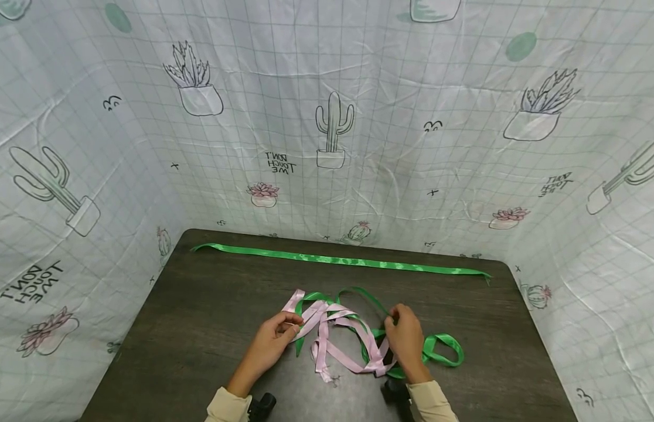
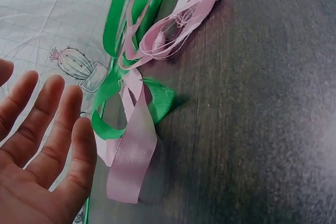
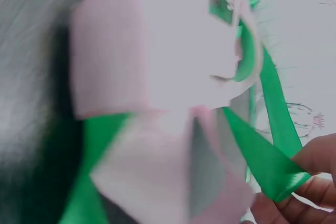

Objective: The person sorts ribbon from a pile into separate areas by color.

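Pink ribbon (image 1: 322,337) and green ribbon (image 1: 313,297) lie in a loose tangle on the dark table between the hands. My right hand (image 1: 404,340) pinches the green ribbon between thumb and fingers; in the right wrist view a green strand (image 3: 268,174) folds at the fingertips (image 3: 315,153). Beside the tangle's left end is my left hand (image 1: 274,339), its fingers relaxed and slightly bent. Seen from the left wrist, that hand (image 2: 44,145) holds nothing, and a pink loop (image 2: 134,161) hangs close to its little finger. Frayed pink threads (image 2: 184,14) show at one ribbon end.
A separate green ribbon (image 1: 337,259) stretches straight along the back of the dark table (image 1: 211,305). A green loop (image 1: 453,351) lies right of the right hand. White cloth (image 1: 385,140) printed with cacti stands around the table's back and sides.
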### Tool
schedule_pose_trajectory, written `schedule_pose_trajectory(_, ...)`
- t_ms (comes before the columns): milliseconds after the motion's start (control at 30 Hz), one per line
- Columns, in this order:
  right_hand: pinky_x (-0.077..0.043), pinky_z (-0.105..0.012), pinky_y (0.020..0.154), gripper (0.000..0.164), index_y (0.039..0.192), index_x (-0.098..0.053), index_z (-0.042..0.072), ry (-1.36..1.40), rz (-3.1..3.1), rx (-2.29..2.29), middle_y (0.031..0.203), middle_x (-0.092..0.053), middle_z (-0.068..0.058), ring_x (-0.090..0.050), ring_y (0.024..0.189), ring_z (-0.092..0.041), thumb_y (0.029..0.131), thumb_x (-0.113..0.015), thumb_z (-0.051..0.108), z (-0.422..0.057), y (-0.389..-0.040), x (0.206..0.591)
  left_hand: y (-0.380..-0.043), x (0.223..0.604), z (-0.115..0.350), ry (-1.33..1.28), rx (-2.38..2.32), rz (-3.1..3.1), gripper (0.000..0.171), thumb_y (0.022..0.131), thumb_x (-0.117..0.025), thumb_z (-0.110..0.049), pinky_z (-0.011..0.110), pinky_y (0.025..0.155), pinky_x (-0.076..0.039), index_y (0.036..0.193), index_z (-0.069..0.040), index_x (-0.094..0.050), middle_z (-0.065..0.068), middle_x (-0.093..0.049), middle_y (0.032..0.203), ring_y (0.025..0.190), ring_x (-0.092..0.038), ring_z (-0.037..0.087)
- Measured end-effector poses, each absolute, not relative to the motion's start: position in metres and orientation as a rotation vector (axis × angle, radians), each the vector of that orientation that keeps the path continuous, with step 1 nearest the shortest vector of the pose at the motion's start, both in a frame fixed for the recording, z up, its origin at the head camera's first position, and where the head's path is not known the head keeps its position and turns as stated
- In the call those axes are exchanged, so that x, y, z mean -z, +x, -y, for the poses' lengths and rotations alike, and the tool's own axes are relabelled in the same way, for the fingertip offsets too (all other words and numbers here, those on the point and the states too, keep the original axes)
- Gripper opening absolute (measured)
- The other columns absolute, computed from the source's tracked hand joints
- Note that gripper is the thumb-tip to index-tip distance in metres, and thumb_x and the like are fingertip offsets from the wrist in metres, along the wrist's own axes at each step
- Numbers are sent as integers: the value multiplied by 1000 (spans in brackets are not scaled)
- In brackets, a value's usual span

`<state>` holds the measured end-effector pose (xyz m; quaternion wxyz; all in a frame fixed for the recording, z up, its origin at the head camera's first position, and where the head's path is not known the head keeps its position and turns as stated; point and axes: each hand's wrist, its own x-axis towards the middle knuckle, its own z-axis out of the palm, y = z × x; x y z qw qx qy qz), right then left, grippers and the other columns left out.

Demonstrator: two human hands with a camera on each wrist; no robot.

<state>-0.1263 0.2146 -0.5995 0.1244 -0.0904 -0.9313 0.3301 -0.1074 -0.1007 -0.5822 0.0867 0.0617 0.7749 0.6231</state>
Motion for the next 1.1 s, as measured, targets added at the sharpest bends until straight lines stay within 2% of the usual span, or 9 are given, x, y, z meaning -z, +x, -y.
schedule_pose_trajectory(200, -47, -36, 67, 7, 91, -68, 1, -170, 2610, -1029, 85, -66, -13, -58, 76, -23, 89, -65, -6, -213, -122, 585, -107, 583, 100, 176, -1868, -2298, 20, 102, -66, -11, 21, 81, -53, 119, 0, -70, 20, -72, 119, 105, -71, 27)
schedule_pose_trajectory(533, -52, -27, 65, 14, 89, -70, 1, -30, 2437, -1088, 85, -70, -12, -64, 72, -19, 87, -66, -13, -213, -119, 549, -108, 585, 99, 184, -1881, -2289, 20, 102, -66, -11, 21, 81, -53, 118, 0, -70, 14, -73, 118, 105, -70, 30)
schedule_pose_trajectory(733, -52, -21, 64, 16, 92, -70, 2, 38, 2373, -1128, 87, -70, -10, -63, 72, -13, 89, -64, -13, -213, -117, 525, -107, 583, 98, 180, -1880, -2287, 18, 102, -67, -12, 21, 79, -53, 118, -3, -71, 13, -73, 117, 101, -70, 22)
schedule_pose_trajectory(833, -51, -15, 68, 16, 93, -70, 1, 86, 2336, -1137, 90, -70, -10, -64, 78, -10, 90, -64, -13, -214, -117, 514, -107, 582, 98, 186, -1875, -2300, 17, 102, -66, -12, 22, 81, -53, 117, -5, -71, 13, -73, 117, 99, -69, 16)
schedule_pose_trajectory(933, -49, -10, 73, 16, 94, -70, 0, 132, 2301, -1137, 91, -70, -10, -63, 83, -6, 90, -64, -13, -214, -117, 504, -108, 582, 97, 208, -1874, -2306, 18, 103, -66, -12, 22, 82, -53, 119, -5, -71, 12, -73, 117, 100, -68, 15)
schedule_pose_trajectory(1100, -48, -5, 78, 16, 95, -70, 0, 188, 2261, -1140, 91, -69, -11, -61, 88, 1, 89, -64, -15, -213, -117, 493, -111, 582, 92, 279, -1909, -2301, 19, 103, -65, -10, 22, 82, -53, 120, -1, -70, 16, -72, 117, 102, -70, 28)
